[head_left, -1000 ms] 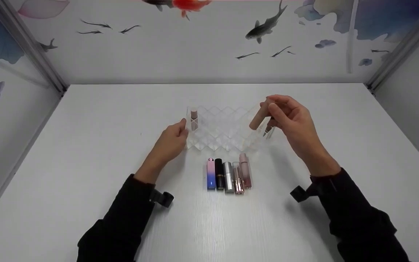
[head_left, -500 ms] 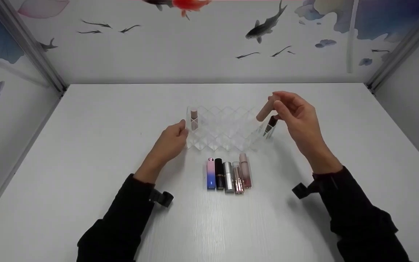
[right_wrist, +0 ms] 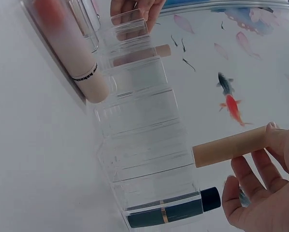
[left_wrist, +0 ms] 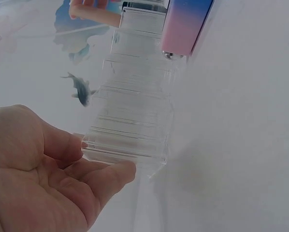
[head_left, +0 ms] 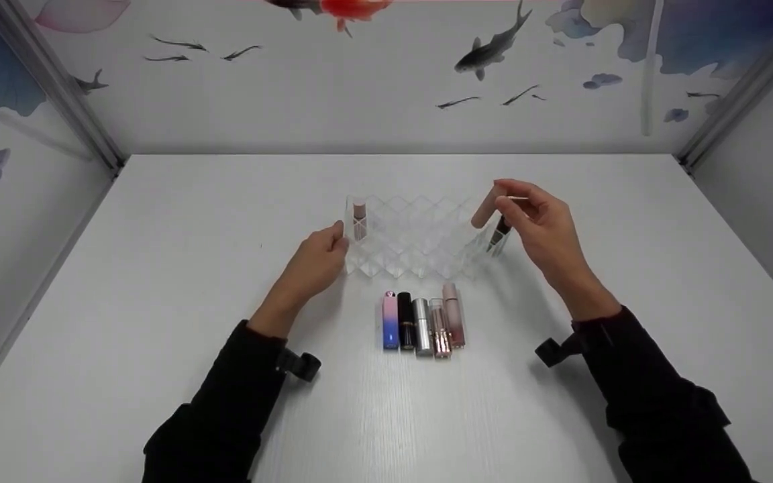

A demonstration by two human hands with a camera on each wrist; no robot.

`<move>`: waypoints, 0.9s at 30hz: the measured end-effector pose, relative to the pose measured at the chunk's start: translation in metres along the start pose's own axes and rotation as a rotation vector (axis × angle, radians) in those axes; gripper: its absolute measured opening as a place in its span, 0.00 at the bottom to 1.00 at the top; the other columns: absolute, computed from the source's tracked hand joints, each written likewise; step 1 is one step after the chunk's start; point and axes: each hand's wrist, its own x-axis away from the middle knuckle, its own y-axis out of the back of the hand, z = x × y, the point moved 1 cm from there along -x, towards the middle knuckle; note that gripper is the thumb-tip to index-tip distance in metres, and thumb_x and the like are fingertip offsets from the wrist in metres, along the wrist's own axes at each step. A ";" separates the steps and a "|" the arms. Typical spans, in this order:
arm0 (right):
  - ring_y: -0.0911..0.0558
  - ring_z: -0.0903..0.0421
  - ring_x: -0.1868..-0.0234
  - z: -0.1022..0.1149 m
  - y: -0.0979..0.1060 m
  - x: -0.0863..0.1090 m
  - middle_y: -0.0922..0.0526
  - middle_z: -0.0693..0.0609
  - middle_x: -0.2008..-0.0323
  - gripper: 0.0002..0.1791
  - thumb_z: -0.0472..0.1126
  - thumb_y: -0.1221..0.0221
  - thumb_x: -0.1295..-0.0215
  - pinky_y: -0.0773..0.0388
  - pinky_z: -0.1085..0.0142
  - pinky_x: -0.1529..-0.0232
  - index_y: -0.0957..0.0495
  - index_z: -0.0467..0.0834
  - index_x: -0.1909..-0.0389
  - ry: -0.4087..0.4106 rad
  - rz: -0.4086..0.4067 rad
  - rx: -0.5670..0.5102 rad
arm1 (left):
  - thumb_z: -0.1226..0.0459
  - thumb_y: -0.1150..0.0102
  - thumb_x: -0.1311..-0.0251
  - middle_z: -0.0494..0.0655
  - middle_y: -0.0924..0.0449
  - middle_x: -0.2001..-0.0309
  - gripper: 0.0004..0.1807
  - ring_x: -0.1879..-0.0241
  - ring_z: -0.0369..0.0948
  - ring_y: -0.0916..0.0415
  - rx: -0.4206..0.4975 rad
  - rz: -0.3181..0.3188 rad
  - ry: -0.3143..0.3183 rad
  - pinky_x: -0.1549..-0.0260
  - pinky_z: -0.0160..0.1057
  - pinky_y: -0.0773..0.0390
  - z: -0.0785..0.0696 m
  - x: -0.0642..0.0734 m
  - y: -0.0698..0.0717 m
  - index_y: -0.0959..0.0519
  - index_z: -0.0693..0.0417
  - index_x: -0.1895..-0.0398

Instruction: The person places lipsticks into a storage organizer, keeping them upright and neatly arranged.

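A clear acrylic lipstick organizer (head_left: 417, 238) with zigzag slots stands on the white table. My left hand (head_left: 319, 258) grips its left end between thumb and fingers, as the left wrist view also shows. My right hand (head_left: 537, 221) pinches a beige lipstick tube (right_wrist: 231, 145) near one end, tilted above the organizer's right part. In the right wrist view the tube's free end is close to the slot rims; whether it touches them I cannot tell. A dark lipstick (head_left: 499, 233) stands in the rightmost slot, and a pinkish lip gloss tube (head_left: 359, 220) in a left slot.
In front of the organizer several lip tubes lie side by side: a pink-blue one (head_left: 390, 322), a black one (head_left: 405, 322), a silver one (head_left: 422, 327), a clear-capped rose gold one (head_left: 439, 329) and a pink one (head_left: 453, 315). Printed panels (head_left: 386, 100) border the table.
My right hand moves up and right with the beige tube, then comes back slightly down and left. The dark lipstick shows more now. My left hand keeps its grip on the organizer.
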 end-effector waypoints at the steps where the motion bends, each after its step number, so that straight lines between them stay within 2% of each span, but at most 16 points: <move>1: 0.22 0.55 0.49 -0.001 0.000 0.000 0.22 0.48 0.47 0.22 0.47 0.43 0.35 0.27 0.73 0.47 0.27 0.46 0.41 0.000 0.003 0.016 | 0.61 0.63 0.28 0.52 0.49 0.27 0.27 0.27 0.45 0.53 -0.004 0.000 0.000 0.32 0.46 0.44 0.000 0.000 0.000 0.47 0.60 0.28; 2: 0.22 0.56 0.49 -0.002 0.000 0.000 0.22 0.49 0.47 0.22 0.48 0.44 0.35 0.27 0.73 0.47 0.27 0.46 0.41 -0.001 0.004 0.032 | 0.61 0.63 0.28 0.52 0.49 0.27 0.28 0.27 0.45 0.53 -0.006 0.000 -0.003 0.32 0.46 0.44 0.000 0.000 0.000 0.47 0.60 0.28; 3: 0.22 0.57 0.49 -0.003 0.000 0.000 0.22 0.50 0.47 0.22 0.48 0.44 0.35 0.27 0.74 0.48 0.27 0.47 0.41 -0.004 0.004 0.051 | 0.61 0.63 0.28 0.55 0.45 0.28 0.28 0.28 0.46 0.47 -0.002 0.004 -0.003 0.33 0.45 0.40 0.000 0.000 0.000 0.47 0.60 0.28; 4: 0.22 0.57 0.49 -0.004 -0.001 0.000 0.22 0.50 0.47 0.22 0.49 0.44 0.35 0.27 0.74 0.48 0.26 0.48 0.41 -0.007 0.003 0.067 | 0.61 0.63 0.28 0.56 0.44 0.29 0.28 0.31 0.48 0.41 0.000 0.005 -0.005 0.36 0.44 0.34 0.000 0.001 0.000 0.47 0.60 0.28; 6: 0.22 0.58 0.49 -0.005 -0.001 0.000 0.23 0.52 0.47 0.21 0.50 0.44 0.35 0.27 0.74 0.50 0.25 0.50 0.42 -0.012 -0.004 0.110 | 0.61 0.63 0.28 0.56 0.44 0.29 0.28 0.36 0.47 0.37 -0.003 0.005 -0.009 0.45 0.42 0.28 0.000 0.000 0.000 0.47 0.60 0.28; 9: 0.25 0.59 0.49 -0.007 -0.002 0.000 0.23 0.53 0.47 0.21 0.52 0.43 0.36 0.28 0.71 0.53 0.24 0.51 0.43 -0.016 -0.019 0.177 | 0.61 0.63 0.28 0.56 0.45 0.29 0.27 0.43 0.47 0.34 -0.001 0.005 -0.010 0.56 0.42 0.29 0.001 0.001 0.001 0.47 0.61 0.28; 11: 0.28 0.60 0.48 -0.007 -0.002 0.000 0.23 0.54 0.47 0.22 0.52 0.43 0.36 0.30 0.68 0.54 0.24 0.50 0.43 -0.015 -0.025 0.213 | 0.61 0.63 0.28 0.53 0.50 0.27 0.27 0.34 0.43 0.40 -0.012 -0.001 -0.009 0.47 0.41 0.30 0.001 0.000 0.000 0.47 0.61 0.28; 15: 0.32 0.56 0.44 -0.005 -0.004 0.001 0.26 0.52 0.45 0.21 0.50 0.43 0.35 0.33 0.65 0.54 0.24 0.49 0.43 -0.037 -0.019 0.254 | 0.61 0.62 0.28 0.53 0.49 0.27 0.27 0.34 0.43 0.40 -0.012 -0.010 -0.011 0.44 0.43 0.31 0.002 0.000 0.000 0.46 0.61 0.29; 20: 0.32 0.53 0.41 -0.013 -0.006 0.000 0.28 0.52 0.45 0.20 0.53 0.42 0.36 0.34 0.61 0.51 0.22 0.51 0.45 -0.051 0.006 0.296 | 0.61 0.62 0.28 0.53 0.48 0.27 0.26 0.42 0.44 0.35 -0.008 -0.017 -0.021 0.58 0.39 0.30 0.003 0.000 0.000 0.43 0.61 0.30; 22: 0.32 0.53 0.41 -0.014 -0.007 0.000 0.29 0.51 0.44 0.21 0.54 0.43 0.37 0.33 0.57 0.50 0.22 0.50 0.46 -0.044 0.017 0.327 | 0.62 0.62 0.28 0.54 0.45 0.28 0.25 0.50 0.45 0.32 -0.005 -0.021 -0.028 0.65 0.37 0.31 0.003 0.000 0.001 0.41 0.62 0.31; 24: 0.32 0.52 0.42 -0.015 -0.008 0.001 0.29 0.50 0.44 0.21 0.53 0.42 0.37 0.33 0.53 0.48 0.22 0.49 0.46 -0.027 0.025 0.359 | 0.62 0.61 0.28 0.57 0.33 0.37 0.22 0.59 0.44 0.32 -0.005 -0.025 -0.033 0.71 0.36 0.34 0.002 0.000 0.001 0.34 0.63 0.36; 25: 0.33 0.52 0.43 -0.015 -0.008 0.000 0.29 0.49 0.44 0.21 0.53 0.42 0.37 0.32 0.51 0.49 0.21 0.48 0.47 -0.019 0.028 0.374 | 0.62 0.61 0.28 0.57 0.28 0.45 0.20 0.64 0.43 0.33 -0.008 -0.027 -0.038 0.73 0.36 0.35 0.002 0.000 0.001 0.31 0.64 0.40; 26: 0.33 0.52 0.44 -0.016 -0.008 0.000 0.29 0.48 0.44 0.21 0.53 0.42 0.37 0.32 0.51 0.50 0.21 0.48 0.47 -0.010 0.030 0.389 | 0.62 0.61 0.28 0.55 0.27 0.55 0.18 0.67 0.43 0.35 -0.012 -0.030 -0.044 0.74 0.35 0.35 0.002 0.000 0.001 0.29 0.65 0.45; 27: 0.32 0.51 0.45 -0.017 -0.008 0.000 0.29 0.47 0.45 0.21 0.53 0.42 0.36 0.32 0.51 0.51 0.21 0.47 0.47 0.001 0.036 0.404 | 0.62 0.61 0.29 0.53 0.29 0.63 0.17 0.70 0.43 0.36 -0.018 -0.033 -0.049 0.74 0.35 0.36 0.002 -0.001 0.001 0.28 0.65 0.49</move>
